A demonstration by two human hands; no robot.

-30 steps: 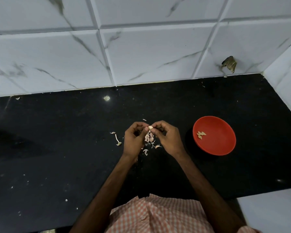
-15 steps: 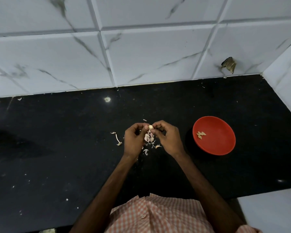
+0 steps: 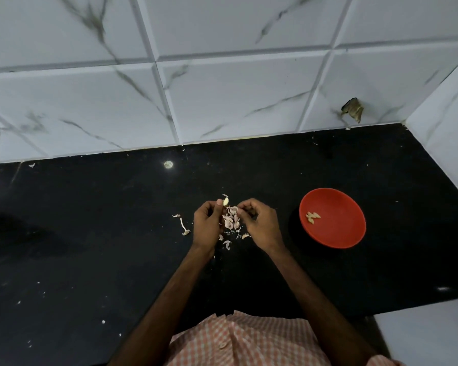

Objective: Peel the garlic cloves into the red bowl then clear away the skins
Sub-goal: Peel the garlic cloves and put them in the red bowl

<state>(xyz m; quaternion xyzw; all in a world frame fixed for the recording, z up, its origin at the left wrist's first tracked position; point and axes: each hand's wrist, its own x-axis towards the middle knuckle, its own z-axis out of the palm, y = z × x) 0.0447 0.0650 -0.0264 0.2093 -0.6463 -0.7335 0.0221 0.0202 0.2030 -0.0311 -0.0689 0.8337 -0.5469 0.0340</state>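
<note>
Rightward, red bowl [image 3: 339, 233] sits apart from left hand [image 3: 208, 225] pinching garlic clove [image 3: 225, 201].

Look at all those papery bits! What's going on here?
A person is peeling garlic over a black stone counter. The left hand pinches a pale peeled garlic clove, while the right hand curls its fingers at the heap of pinkish garlic cloves and skins between both hands; whether it pinches one is unclear. A few peeled cloves lie in the round red bowl to the right.
</note>
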